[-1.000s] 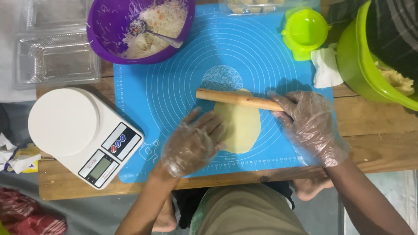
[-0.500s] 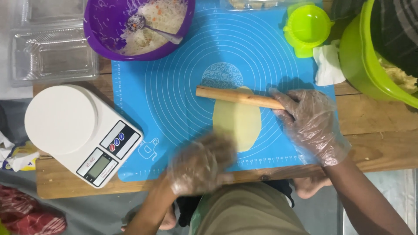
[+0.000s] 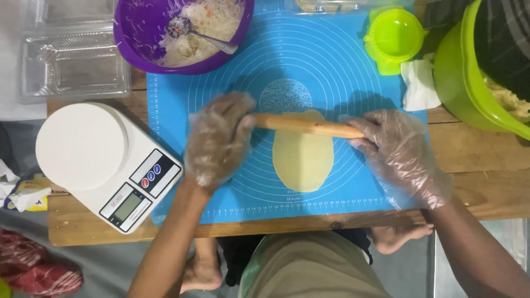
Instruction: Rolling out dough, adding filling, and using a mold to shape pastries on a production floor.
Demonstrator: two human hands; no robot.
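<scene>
While both gloved hands press down on a wooden rolling pin (image 3: 306,126), the left hand (image 3: 217,139) covers its left end and the right hand (image 3: 398,148) its right end, fingers curled loosely over it. Its long axis runs left to right, across the far end of the oval dough sheet (image 3: 303,160), which stretches toward the person on the blue mat (image 3: 331,66). Beyond lie a purple bowl (image 3: 138,33) and a green press (image 3: 393,36).
</scene>
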